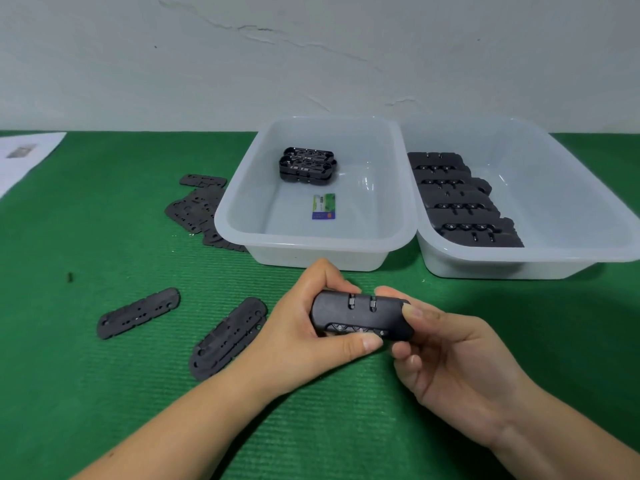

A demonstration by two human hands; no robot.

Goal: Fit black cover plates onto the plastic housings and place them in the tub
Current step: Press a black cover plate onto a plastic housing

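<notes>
Black plastic fills both grips: my left hand (311, 327) and right hand (446, 355) clamp one housing (360, 317) between them just above the green mat (104, 410), left thumb pressing along its lower edge by the number wheels, right fingers curled round the other end. I cannot tell whether a cover plate is already seated underneath, since that face is turned away. If I squeeze unevenly, I judge one end could stay proud and spring loose when dropped in. Just left of my wrist lie spare cover plates (228, 337), one stacked on another, so I might lift two together. Farther back, more plates (195, 211) crowd against the left tub (311, 244), which holds two finished units (307, 166) and a card (324, 206). The right tub (519, 265) holds a row of housings (460, 202); dropping mine there would mix the batches.
</notes>
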